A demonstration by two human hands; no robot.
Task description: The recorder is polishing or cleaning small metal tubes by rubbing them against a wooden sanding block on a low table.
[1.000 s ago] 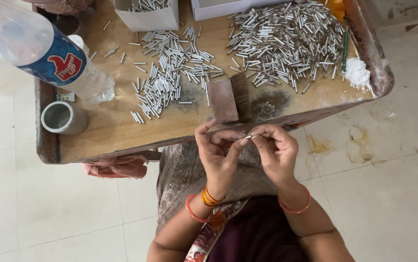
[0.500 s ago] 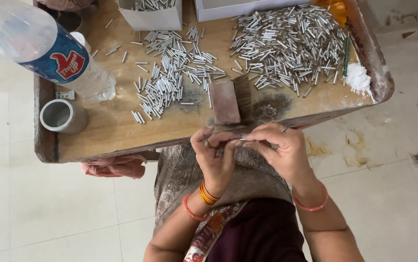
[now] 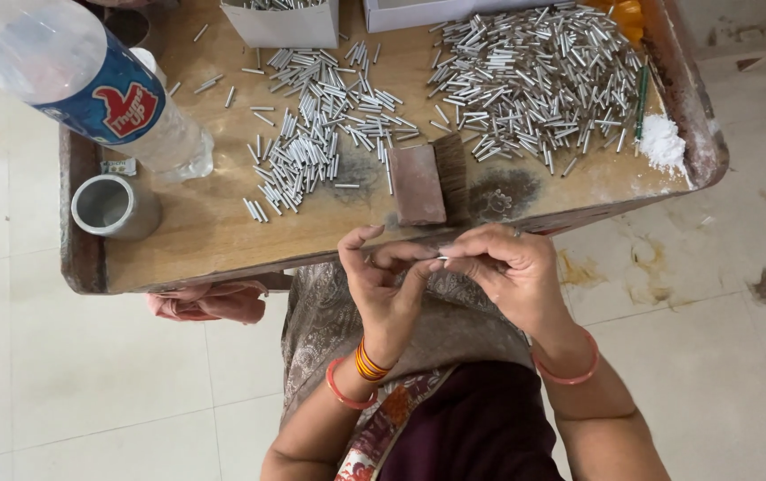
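Silver tubes lie heaped across the wooden table, within easy reach, a smaller pile beside a brown block. Just below the table edge, left hand and right hand meet fingertip to fingertip, pinching something small; what exactly, I cannot tell.

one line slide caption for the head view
Left hand and right hand pinch a small metal tube beside a wooden tray of tubes.
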